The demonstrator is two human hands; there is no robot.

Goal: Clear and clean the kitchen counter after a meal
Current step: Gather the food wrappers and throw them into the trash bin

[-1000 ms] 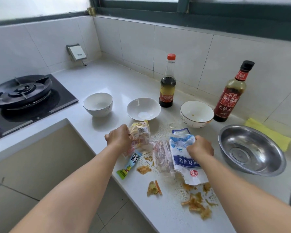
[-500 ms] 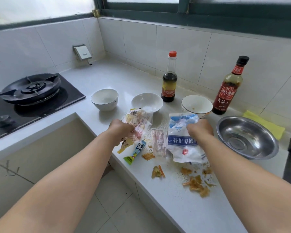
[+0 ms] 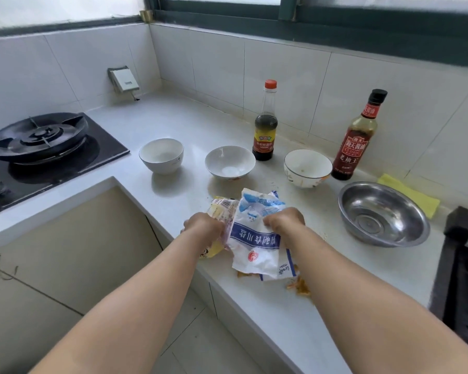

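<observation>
My left hand grips the yellow wrapper, my right hand the white bag; both hang at the bench front edge, so crumbs may spill floorward.

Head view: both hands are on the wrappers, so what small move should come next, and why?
Probably lift the bunched wrappers off the counter: the left hand grips the yellow packet, the right hand the white-and-blue bag, and food scraps beneath still need wiping.
</observation>
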